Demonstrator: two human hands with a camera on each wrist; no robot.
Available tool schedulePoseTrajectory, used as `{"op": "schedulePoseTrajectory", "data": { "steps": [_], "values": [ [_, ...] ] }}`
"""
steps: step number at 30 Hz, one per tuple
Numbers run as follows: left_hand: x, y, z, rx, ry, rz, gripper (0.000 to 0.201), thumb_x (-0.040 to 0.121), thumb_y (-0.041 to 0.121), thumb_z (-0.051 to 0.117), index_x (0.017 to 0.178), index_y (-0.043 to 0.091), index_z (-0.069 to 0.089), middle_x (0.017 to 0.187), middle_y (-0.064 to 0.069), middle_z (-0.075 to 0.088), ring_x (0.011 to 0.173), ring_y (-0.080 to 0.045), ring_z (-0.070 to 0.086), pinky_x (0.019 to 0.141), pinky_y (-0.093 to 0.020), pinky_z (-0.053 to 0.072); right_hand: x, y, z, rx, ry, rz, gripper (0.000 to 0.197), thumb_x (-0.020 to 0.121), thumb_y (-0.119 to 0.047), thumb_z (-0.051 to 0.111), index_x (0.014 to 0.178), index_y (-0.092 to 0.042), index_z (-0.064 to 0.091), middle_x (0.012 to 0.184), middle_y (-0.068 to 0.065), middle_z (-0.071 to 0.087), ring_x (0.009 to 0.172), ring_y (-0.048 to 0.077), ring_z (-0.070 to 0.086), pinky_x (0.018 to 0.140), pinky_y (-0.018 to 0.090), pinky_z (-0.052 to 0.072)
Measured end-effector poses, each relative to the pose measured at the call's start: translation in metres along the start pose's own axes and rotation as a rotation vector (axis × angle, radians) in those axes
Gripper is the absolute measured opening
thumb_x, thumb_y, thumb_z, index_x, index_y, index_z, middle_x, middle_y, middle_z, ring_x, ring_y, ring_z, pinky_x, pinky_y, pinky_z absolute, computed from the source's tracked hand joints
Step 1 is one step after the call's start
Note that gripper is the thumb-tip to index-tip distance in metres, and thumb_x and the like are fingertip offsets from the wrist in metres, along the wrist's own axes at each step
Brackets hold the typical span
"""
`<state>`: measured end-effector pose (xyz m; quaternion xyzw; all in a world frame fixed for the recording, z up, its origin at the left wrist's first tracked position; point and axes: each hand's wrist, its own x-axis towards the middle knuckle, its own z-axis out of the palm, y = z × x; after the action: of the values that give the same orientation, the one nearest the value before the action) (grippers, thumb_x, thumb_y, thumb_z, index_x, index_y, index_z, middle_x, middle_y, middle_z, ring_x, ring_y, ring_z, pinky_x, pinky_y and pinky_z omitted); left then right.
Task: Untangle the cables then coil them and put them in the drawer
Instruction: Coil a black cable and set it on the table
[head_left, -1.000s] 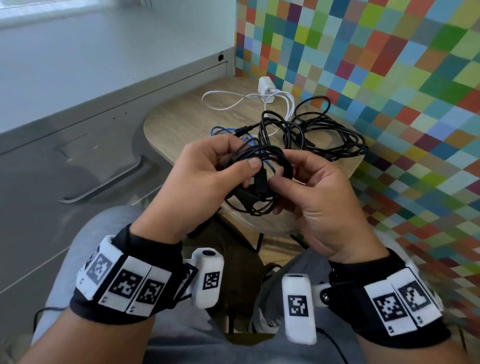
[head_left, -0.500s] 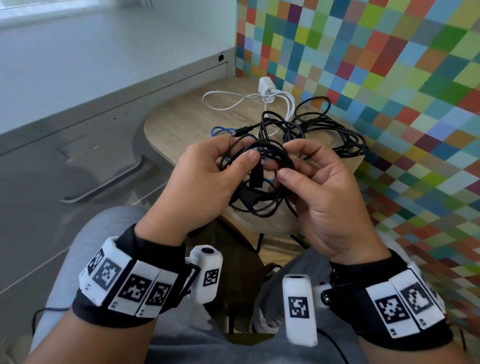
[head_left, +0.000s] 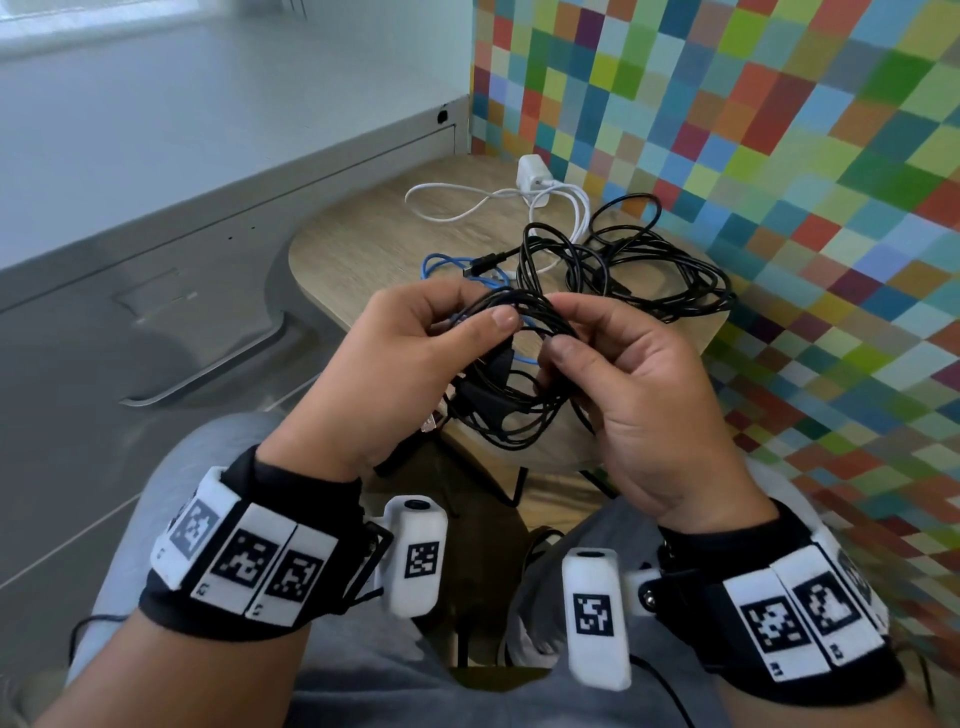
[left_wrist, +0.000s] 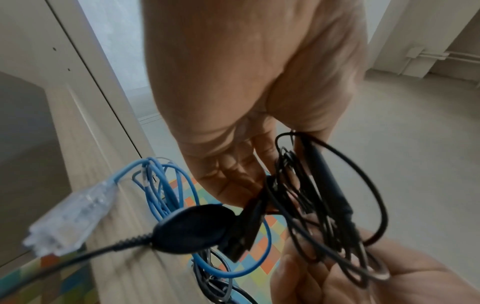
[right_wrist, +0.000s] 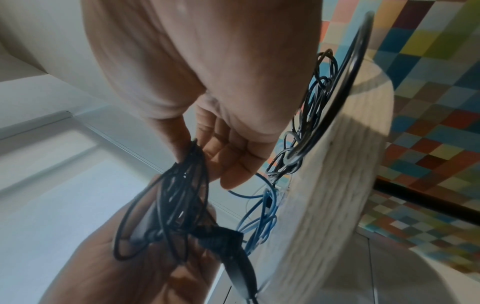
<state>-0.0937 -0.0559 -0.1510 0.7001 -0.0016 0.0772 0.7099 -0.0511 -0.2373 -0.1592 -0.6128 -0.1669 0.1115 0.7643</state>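
Vs half-second-earlier head frame: both hands sit slightly higher, right fingertips shifted up to top of loops. Left hand (head_left: 415, 358) pinches black cable coil (head_left: 511, 400) between thumb and fingers; right hand (head_left: 634, 384) pinches same coil at top right. Coil hangs below grip, over table (head_left: 363, 244) near edge. Blue cable (head_left: 441, 265) trails behind grip. Beyond: loose black tangle (head_left: 649, 270), white charger with cable (head_left: 530, 179). Left of grip: grey drawer front (head_left: 156, 322), closed. Right: multicolour checkered wall (head_left: 779, 156).
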Motion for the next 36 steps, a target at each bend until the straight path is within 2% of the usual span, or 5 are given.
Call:
{"op": "schedulePoseTrajectory", "data": {
  "steps": [11,15,19,26,36],
  "values": [
    [0.001,-0.003,-0.001,-0.179,-0.049,0.045,0.052,0.087,0.022,0.072,0.138,0.029,0.059,0.137,0.003,0.066,0.121,-0.02,0.066,0.103,-0.039,0.051,0.001,-0.003,0.001,0.206,-0.008,0.093,0.024,0.1,0.006,0.051,0.106,-0.009,0.069,0.072,0.009,0.066,0.068,0.015,0.062,0.065,0.023,0.054],
    [0.006,-0.003,-0.002,0.006,0.254,0.069,0.023,0.087,0.039,0.073,0.098,0.019,0.075,0.097,-0.003,0.075,0.087,-0.022,0.065,0.081,-0.041,0.05,0.002,-0.002,0.0,0.244,0.037,0.07,0.025,0.101,0.006,0.05,0.105,-0.012,0.066,0.074,0.007,0.064,0.071,0.016,0.062,0.07,0.028,0.055],
    [0.005,0.001,-0.009,0.112,0.487,0.188,0.051,0.09,0.032,0.074,0.071,-0.009,0.052,0.067,-0.032,0.045,0.065,-0.025,0.04,0.062,-0.032,0.038,0.002,-0.002,-0.002,0.18,0.043,0.004,0.02,0.093,-0.004,0.058,0.105,-0.015,0.07,0.075,0.005,0.066,0.077,0.019,0.064,0.081,0.036,0.057],
    [-0.004,0.007,0.004,0.257,-0.173,0.092,0.028,0.091,0.033,0.072,0.113,0.016,0.071,0.086,-0.005,0.077,0.085,-0.025,0.073,0.087,-0.049,0.058,-0.006,-0.006,0.005,0.105,-0.096,-0.058,0.027,0.094,-0.004,0.059,0.117,-0.016,0.067,0.085,0.007,0.068,0.06,0.018,0.059,0.063,0.031,0.054],
    [0.0,0.004,0.0,-0.008,-0.002,0.094,0.011,0.096,0.019,0.058,0.089,0.013,0.064,0.065,0.002,0.055,0.066,-0.02,0.062,0.071,-0.031,0.049,0.001,-0.005,0.005,0.145,-0.015,0.061,0.033,0.087,-0.008,0.073,0.12,-0.005,0.067,0.086,0.009,0.072,0.08,0.019,0.069,0.073,0.038,0.059]
  ]
}}
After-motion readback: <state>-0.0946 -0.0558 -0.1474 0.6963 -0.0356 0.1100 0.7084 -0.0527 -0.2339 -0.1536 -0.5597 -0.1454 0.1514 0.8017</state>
